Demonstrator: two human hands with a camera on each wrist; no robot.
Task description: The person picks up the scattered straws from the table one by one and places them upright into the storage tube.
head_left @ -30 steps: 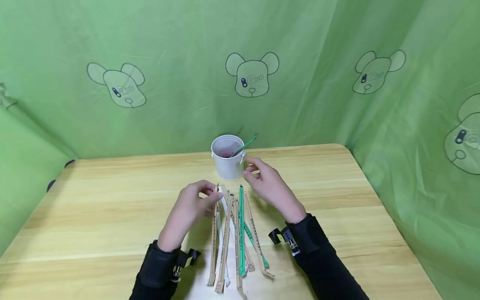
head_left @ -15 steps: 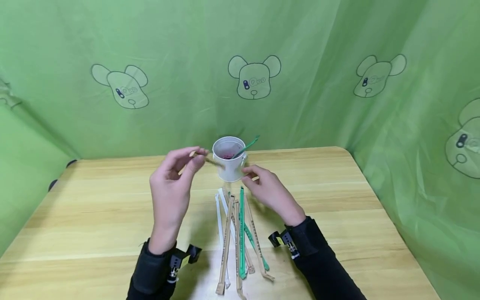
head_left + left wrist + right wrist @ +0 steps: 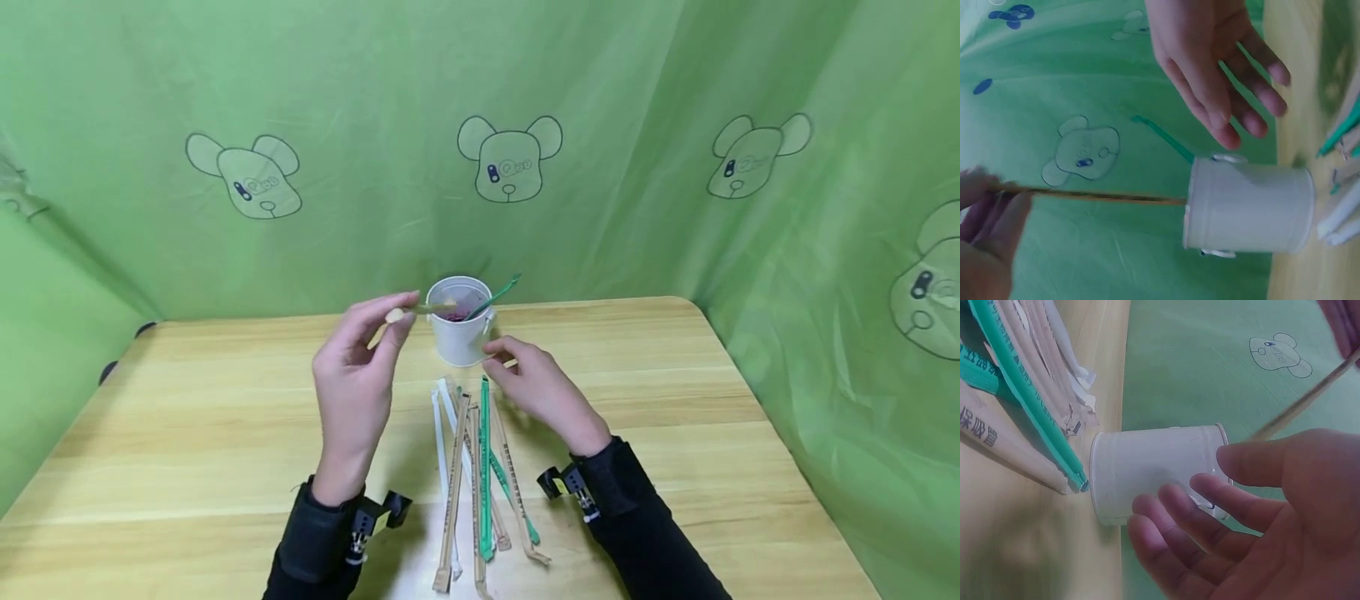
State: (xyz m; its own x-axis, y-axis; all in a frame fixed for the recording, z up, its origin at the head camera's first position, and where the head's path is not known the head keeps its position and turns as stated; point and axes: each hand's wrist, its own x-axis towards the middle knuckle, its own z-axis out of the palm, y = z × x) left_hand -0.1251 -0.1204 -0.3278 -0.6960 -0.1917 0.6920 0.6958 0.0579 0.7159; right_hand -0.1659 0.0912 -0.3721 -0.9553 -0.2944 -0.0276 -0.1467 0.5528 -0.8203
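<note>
White bucket [image 3: 457,343]: by the worktop's [image 3: 225,417] far edge
Left hand [image 3: 355,387]: fingers pinching a brown straw [image 3: 1104,197], tip at bucket's mouth
Right hand [image 3: 543,387]: fingers relaxed, just beside bucket
Other straws [image 3: 486,467]: toward near edge

From the head, we look forward and down across the worktop [image 3: 225,433], farthest back. From each wrist, we look close-up past the bucket [image 3: 1250,209] toward the green curtain [image 3: 1179,375], rolled sideways in opposite directions. Both wrist views share the bucket.
</note>
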